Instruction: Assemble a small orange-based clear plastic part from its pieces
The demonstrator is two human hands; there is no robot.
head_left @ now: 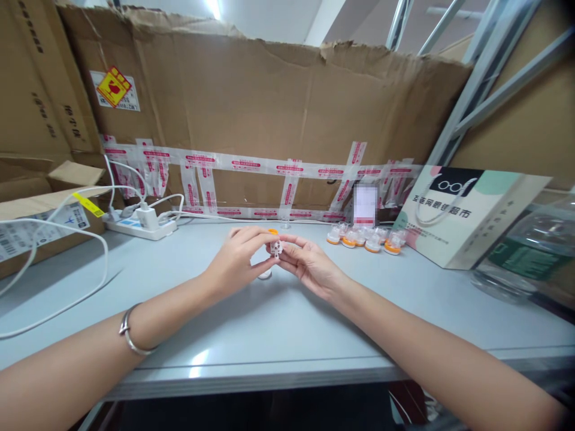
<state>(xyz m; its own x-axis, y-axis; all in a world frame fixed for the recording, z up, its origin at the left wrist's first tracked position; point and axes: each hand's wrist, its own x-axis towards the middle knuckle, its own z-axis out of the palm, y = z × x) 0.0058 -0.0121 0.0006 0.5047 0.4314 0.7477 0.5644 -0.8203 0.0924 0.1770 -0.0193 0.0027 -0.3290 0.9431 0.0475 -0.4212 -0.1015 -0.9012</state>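
Observation:
Both hands meet above the middle of the table, pinching a small white piece with dark spots or holes (276, 248). On its left side, the thumb and fingertips of my left hand (238, 257) close on it. From the right, my right hand (314, 263) grips the same piece between thumb and fingers. What exactly the piece is cannot be made out. Just under my left fingers a white round part (265, 274) shows on the table, partly hidden. An orange rim (272, 231) peeks out behind the fingertips.
Several clear containers with orange and white bases (372, 244) stand at the back right, near a printed bag (444, 218) and a large clear bottle (516, 263). A power strip (148, 227) with white cables lies left, beside an open carton (49, 233). Taped cardboard (269, 108) walls the back.

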